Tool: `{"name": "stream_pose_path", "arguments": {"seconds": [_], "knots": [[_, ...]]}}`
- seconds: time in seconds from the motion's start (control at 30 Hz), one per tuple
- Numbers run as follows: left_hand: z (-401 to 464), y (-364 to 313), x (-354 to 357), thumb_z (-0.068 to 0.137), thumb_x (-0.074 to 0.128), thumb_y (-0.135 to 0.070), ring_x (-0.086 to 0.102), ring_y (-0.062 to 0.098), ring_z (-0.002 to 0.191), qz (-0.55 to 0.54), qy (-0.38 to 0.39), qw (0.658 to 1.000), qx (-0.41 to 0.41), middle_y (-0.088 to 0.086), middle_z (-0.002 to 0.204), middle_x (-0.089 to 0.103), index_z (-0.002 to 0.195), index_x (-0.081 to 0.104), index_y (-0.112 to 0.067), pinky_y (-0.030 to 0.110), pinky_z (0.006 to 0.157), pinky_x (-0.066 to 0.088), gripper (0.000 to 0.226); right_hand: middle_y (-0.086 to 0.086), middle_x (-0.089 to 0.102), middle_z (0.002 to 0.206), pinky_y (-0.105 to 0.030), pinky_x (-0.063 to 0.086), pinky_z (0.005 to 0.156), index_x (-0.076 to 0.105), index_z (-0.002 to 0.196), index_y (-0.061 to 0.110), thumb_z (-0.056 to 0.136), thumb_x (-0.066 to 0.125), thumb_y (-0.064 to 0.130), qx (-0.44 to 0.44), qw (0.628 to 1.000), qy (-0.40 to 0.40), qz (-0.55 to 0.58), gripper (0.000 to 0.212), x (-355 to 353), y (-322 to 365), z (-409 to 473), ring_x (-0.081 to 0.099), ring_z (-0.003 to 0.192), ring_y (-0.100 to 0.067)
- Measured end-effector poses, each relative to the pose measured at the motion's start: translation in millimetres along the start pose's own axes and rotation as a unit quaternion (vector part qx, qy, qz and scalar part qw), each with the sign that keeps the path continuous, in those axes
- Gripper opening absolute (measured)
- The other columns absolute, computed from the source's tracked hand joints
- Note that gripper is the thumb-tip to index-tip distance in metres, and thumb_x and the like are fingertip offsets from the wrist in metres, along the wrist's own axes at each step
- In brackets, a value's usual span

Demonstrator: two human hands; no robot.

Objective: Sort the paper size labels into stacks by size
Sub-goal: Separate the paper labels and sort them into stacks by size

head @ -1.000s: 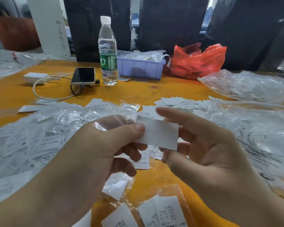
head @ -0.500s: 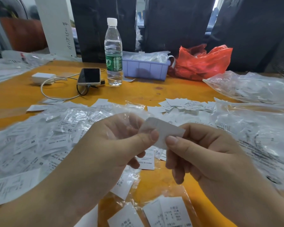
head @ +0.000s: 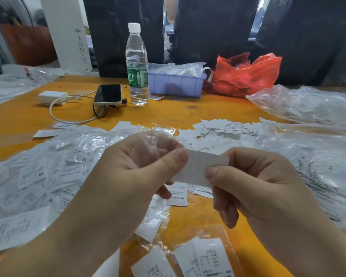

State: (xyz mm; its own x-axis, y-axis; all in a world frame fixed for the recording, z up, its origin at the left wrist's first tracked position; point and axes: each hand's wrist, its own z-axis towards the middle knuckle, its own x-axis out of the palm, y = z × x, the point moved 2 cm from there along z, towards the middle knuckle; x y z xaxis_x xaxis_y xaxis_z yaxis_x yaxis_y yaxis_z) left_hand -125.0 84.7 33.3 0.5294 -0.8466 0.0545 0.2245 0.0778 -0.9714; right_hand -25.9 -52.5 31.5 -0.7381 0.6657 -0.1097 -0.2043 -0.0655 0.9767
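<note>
Left hand: the left hand (head: 136, 176) pinches the near-left end of a blank white rectangular paper label (head: 198, 169), thumb on top, with a crumpled clear plastic sleeve (head: 158, 144) bunched against its curled fingers.
Right hand: the right hand (head: 254, 186) nips the same label's right end between thumb and curled forefinger.
Held label: up in the air between both hands, above the orange wooden table (head: 188, 110), blank side facing the camera.
Loose labels: a wide heap of white printed size labels in clear bags (head: 38, 176) lies left, XL, M and S readable; a smaller scatter of white labels (head: 224, 126) sits beyond the hands.
Near edge: two white printed labels in a clear bag (head: 204, 258) lie below the hands.
Far side: a clear plastic water bottle with green wrap (head: 137, 64) stands beside a dark smartphone (head: 108, 94), a lilac plastic tray (head: 176, 82) and a red plastic bag (head: 244, 74).
</note>
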Motion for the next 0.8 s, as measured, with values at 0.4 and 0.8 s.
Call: {"name": "stream_pose_path", "arguments": {"seconds": [0.4,0.8], "knots": [[-2.6,-0.8,3.2,0.053,0.075,-0.045,0.062,0.010,0.057,0.024,-0.001,0.999,0.030,-0.003,0.064,0.067,0.068,0.072,-0.027,0.021,0.046,0.050,0.024,-0.008,0.056,0.043,-0.027,0.038,0.041,0.063,0.057,0.010,0.066,0.060,0.017,-0.017,1.000,-0.001,-0.004,0.012,-0.1,-0.1,-1.4,0.045,0.035,-0.017],[3.9,0.3,1.6,0.067,0.080,-0.028,0.065,0.013,0.057,0.021,0.084,0.996,-0.018,0.000,0.061,0.067,0.057,0.071,-0.030,0.019,0.049,0.049,0.014,-0.004,0.063,0.062,-0.026,0.047,0.050,0.073,0.076,0.015,0.073,0.066,0.037,-0.063,0.994,0.075,0.043,0.023,2.7,-6.6,-1.8,0.057,0.055,-0.019]]}}
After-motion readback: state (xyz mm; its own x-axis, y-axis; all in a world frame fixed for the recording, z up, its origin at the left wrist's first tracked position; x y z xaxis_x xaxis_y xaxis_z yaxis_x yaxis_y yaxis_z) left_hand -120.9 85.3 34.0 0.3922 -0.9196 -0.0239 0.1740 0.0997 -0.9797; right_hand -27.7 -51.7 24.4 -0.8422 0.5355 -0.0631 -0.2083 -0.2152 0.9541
